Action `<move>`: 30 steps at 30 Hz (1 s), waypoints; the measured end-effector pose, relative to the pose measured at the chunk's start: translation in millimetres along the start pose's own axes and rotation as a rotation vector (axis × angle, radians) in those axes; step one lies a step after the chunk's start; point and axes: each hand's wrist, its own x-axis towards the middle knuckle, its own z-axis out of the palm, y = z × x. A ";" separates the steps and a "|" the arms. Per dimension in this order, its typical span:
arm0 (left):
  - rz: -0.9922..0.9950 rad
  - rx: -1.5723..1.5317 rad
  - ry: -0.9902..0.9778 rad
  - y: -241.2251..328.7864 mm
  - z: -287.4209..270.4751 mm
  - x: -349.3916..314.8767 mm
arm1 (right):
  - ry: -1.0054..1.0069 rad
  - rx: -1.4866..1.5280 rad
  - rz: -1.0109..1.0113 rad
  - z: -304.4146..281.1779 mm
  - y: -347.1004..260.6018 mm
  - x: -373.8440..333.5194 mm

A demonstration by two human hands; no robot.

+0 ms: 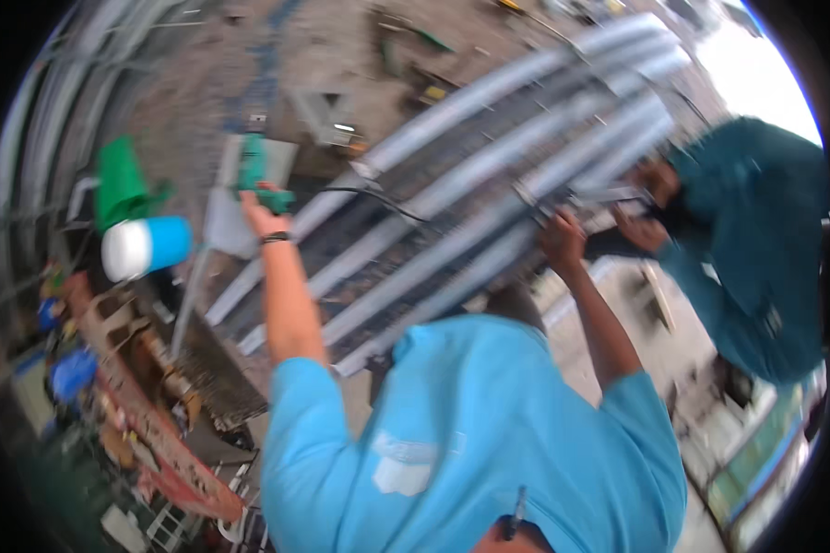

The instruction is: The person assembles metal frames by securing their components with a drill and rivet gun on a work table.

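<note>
My left hand, with a dark band on the wrist, is closed around a green power drill. The drill points away from me, over a pale sheet piece. Several long grey metal bars lie side by side, slanting from near left to far right. My right hand is at the near bar with its fingers curled; blur hides what they grip. Just beyond it, another person's hands are at a light metal piece by the bars. A dark cord crosses the bars.
A co-worker in a dark teal shirt leans in at the right. At the left stand a blue and white jug, a green container and a rusty red beam amid clutter. A metal triangle frame lies beyond the drill.
</note>
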 end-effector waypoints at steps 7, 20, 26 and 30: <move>0.930 1.203 0.359 -46.0 61.0 -101.1 | -0.002 -0.037 -0.043 3.2 5.8 -4.3; 0.437 1.639 -1.079 -320.9 157.6 -299.9 | 0.006 -0.027 -0.030 -1.1 -1.1 -2.1; 0.634 1.685 -0.848 -354.2 155.2 -305.8 | 0.012 0.006 -0.026 -3.8 -1.6 -1.5; 0.628 1.700 -0.775 -360.9 155.7 -307.7 | 0.004 0.043 -0.022 1.0 6.2 -0.6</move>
